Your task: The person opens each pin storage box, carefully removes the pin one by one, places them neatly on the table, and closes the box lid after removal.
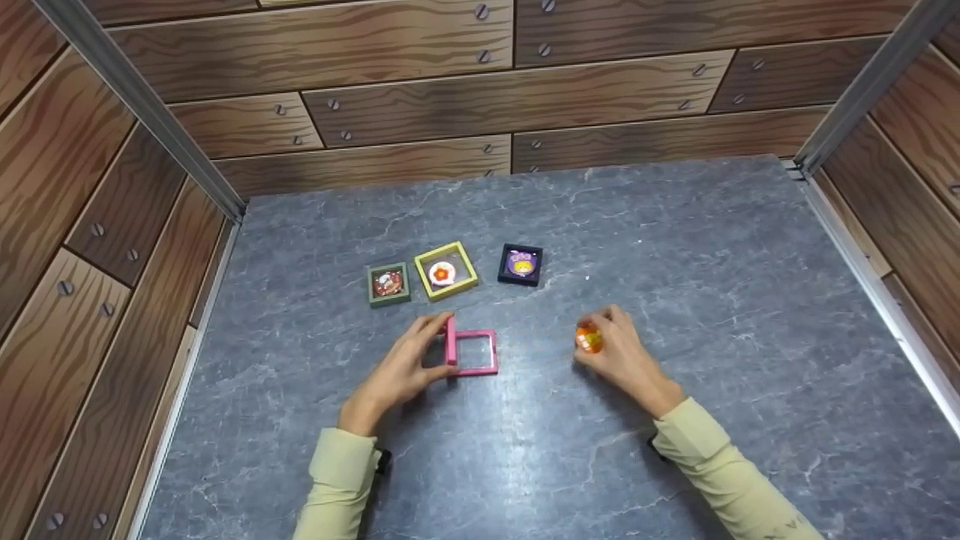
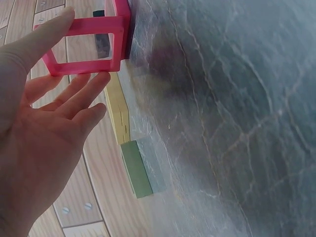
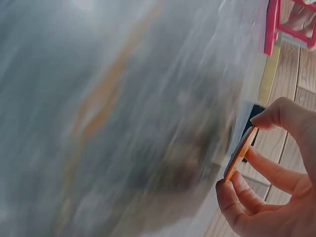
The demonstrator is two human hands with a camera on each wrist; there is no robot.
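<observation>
A pink square frame case (image 1: 480,369) lies open on the grey stone table (image 1: 675,247), its lid (image 2: 86,70) standing upright at the left side. My left hand (image 1: 420,360) holds that lid, thumb along one bar and fingertips on the opposite bar. In the left wrist view the left hand (image 2: 54,113) shows fingers nearly straight. To the right, my right hand (image 1: 615,349) pinches a small orange round disc (image 1: 589,338) just above the table. The right wrist view shows the disc (image 3: 240,148) edge-on between thumb and fingers (image 3: 266,170).
Three shut square cases lie in a row behind the pink one: green (image 1: 388,284), yellow (image 1: 445,271) and black (image 1: 520,264), each with a round piece inside. Wood-pattern walls and metal rails (image 1: 870,262) close in the table on three sides.
</observation>
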